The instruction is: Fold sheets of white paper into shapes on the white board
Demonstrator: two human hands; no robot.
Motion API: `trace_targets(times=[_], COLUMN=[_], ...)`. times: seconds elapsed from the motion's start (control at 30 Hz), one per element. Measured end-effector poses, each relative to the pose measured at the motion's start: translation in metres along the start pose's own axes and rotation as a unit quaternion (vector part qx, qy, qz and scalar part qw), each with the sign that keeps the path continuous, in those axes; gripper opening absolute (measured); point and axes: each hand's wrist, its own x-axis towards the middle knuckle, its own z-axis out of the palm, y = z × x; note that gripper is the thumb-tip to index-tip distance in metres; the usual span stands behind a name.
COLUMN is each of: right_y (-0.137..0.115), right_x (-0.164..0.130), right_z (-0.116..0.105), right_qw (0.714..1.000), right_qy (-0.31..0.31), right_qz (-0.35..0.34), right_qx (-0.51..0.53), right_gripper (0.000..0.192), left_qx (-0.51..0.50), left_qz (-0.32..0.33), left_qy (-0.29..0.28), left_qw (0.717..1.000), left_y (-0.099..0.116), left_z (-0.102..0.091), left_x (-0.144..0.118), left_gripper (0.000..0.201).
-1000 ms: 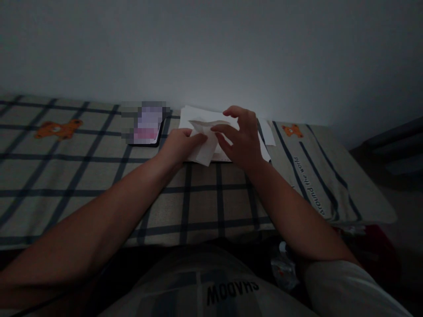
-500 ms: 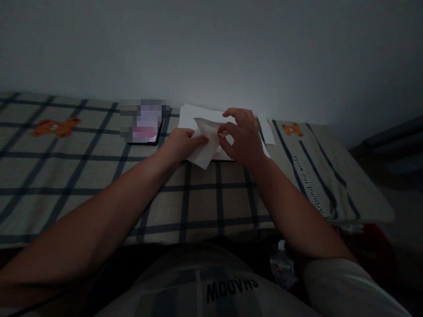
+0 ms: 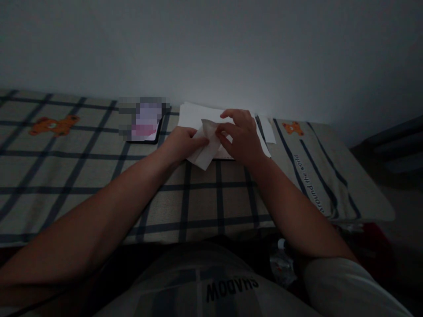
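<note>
A small piece of white paper [image 3: 205, 155], partly folded with a raised flap, is held up between both hands. My left hand [image 3: 183, 143] grips its left side, the thumb lying across the front. At the upper right, my right hand [image 3: 242, 136] pinches the flap between thumb and index finger, while its other fingers curl loosely above. Beneath the hands lies a stack of white sheets [image 3: 194, 111], partly covered by the hands and the folded piece.
A phone [image 3: 145, 125] with a lit, blurred screen lies left of the sheets. At their right is a white paper strip [image 3: 267, 130]. A checked cloth [image 3: 201, 202] covers the table against the wall. A clear plastic bottle [image 3: 282, 264] is below the table edge.
The flap's top corner has shifted slightly right and folded over towards my right hand, which has moved a little left. My left hand stays nearly where it was.
</note>
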Motion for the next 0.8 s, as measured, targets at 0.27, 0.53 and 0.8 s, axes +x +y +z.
trace_targets(times=[0.27, 0.53, 0.8], right_y=[-0.003, -0.007, 0.0], right_x=[0.003, 0.005, 0.005], right_z=[-0.009, -0.021, -0.02], right_qw=[1.0, 0.999, 0.997], right_qy=[-0.009, -0.03, -0.038], right_qz=[0.006, 0.0, -0.033], right_qx=[0.027, 0.019, 0.051], right_gripper=[0.02, 0.024, 0.034], left_qx=[-0.118, -0.24, -0.251], left_qz=[-0.045, -0.077, -0.093], left_qy=[-0.043, -0.059, -0.089], left_qw=[0.991, 0.966, 0.959], left_y=[-0.002, 0.009, 0.012], left_z=[0.002, 0.001, -0.005], left_x=[0.001, -0.004, -0.005], left_gripper=[0.008, 0.002, 0.002])
